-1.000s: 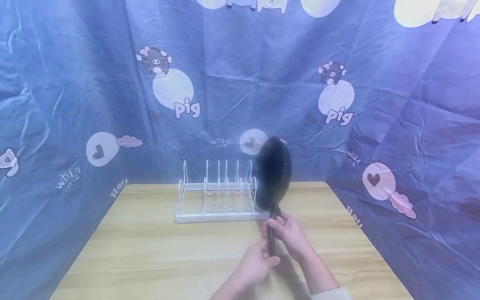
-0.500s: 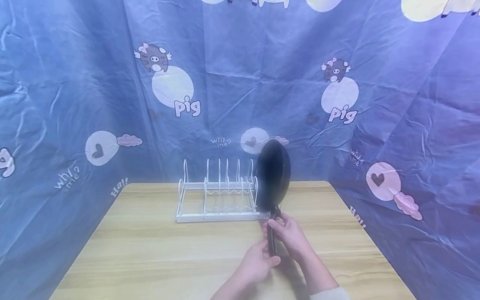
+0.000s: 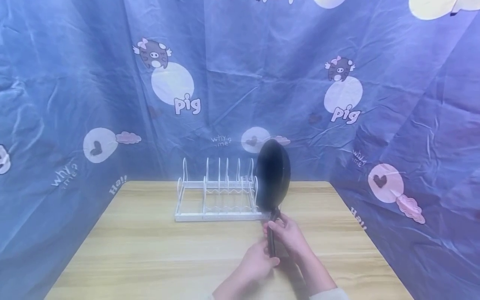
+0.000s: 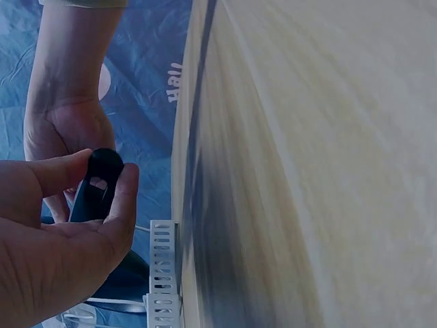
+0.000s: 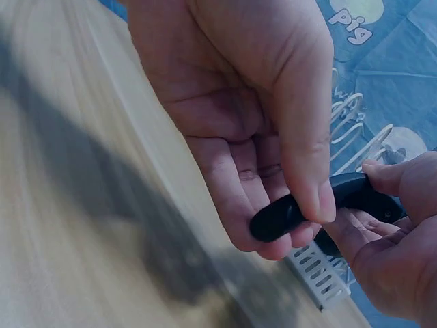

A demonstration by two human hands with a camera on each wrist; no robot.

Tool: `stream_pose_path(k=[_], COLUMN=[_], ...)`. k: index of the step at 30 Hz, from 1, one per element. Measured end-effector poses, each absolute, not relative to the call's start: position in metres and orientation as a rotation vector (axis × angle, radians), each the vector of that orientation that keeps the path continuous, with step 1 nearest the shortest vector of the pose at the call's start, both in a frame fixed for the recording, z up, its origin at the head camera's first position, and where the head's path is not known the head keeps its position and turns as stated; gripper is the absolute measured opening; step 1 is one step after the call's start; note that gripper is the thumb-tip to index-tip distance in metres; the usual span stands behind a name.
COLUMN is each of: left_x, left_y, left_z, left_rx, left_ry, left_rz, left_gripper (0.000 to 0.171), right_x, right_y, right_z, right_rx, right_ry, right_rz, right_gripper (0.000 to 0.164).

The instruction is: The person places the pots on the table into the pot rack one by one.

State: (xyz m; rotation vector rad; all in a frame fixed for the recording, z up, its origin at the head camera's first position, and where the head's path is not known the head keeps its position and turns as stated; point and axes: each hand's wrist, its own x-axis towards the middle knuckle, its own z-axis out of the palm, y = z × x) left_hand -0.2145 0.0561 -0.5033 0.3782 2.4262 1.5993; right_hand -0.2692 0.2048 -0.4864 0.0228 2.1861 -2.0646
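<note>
A black frying pan (image 3: 274,177) is held with its bowl on edge, rim turned sideways, at the right end of a white wire rack (image 3: 225,216). My right hand (image 3: 290,235) grips the handle close to the bowl, thumb on top. Nearer me, my left hand (image 3: 256,260) pinches the end of the handle (image 3: 271,243) between thumb and fingers. The left wrist view shows the hanging hole in the handle tip (image 4: 100,184). In the right wrist view the left hand (image 5: 239,116) comes from above and the right hand (image 5: 410,232) from the right.
The rack's upright wire dividers (image 3: 226,173) stand in a row toward the back of the wooden table (image 3: 157,254). A blue printed cloth (image 3: 232,91) hangs behind and on both sides. The pan and hands cast a shadow on the tabletop.
The pan has come down slightly against the rack, both hands keeping their grip on the handle. The background has shifted a little upward in the head view.
</note>
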Motion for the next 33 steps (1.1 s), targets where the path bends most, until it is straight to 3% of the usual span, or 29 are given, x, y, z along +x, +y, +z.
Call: stream_pose_path(k=[15, 21, 23, 29, 33], left_x=[-0.223, -0.221, -0.217, -0.207, -0.203], left_y=[0.055, 0.06, 0.06, 0.058, 0.052], left_z=[-0.512, -0.508, -0.505, -0.502, -0.499], left_rx=[0.459, 0.474, 0.448, 0.546, 0.683], left_ry=[2.605, 2.72, 2.707, 2.731, 2.808], left_rz=[1.314, 1.092, 1.072, 0.991, 0.847], left_gripper=[0.025, 0.081, 0.091, 0.081, 0.063], right_x=[-0.268, -0.275, -0.278, -0.281, -0.278], right_y=[0.199, 0.198, 0.198, 0.201, 0.205], right_z=[-0.498, -0.509, -0.513, -0.521, -0.517], right_rx=[0.041, 0.024, 0.02, 0.045, 0.048], right_ry=[2.234, 2.327, 2.337, 2.29, 2.362], right_rz=[-2.031, -1.955, -1.934, -1.933, -1.848], right_gripper=[0.069, 0.068, 0.067, 0.057, 0.051])
